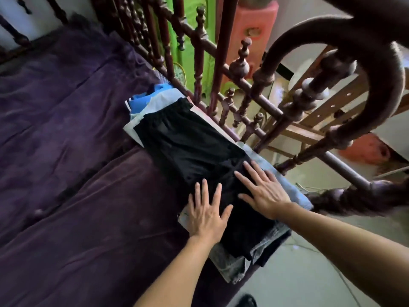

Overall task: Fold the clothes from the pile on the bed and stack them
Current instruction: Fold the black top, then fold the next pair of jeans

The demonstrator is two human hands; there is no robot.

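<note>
- Plainly, the black garment is laid on top of the stack at the edge of the bed.
- Left hand and right hand are pressed flat on it, fingers spread, nothing gripped.
- Soft, light, probably slippery cloth is judged; edges are best pinched.

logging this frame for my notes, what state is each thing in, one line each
black garment: spread flat on top of the stack, under both hands
left hand: open, fingers spread, palm down on the black garment
right hand: open, fingers spread, palm down on the black garment
light blue garment: lying flat beneath the black one, edge showing
grey garment: low in the stack, its end reaching past the bed edge
blue garment: bunched at the far end
purple bed cover: wrinkled
</note>
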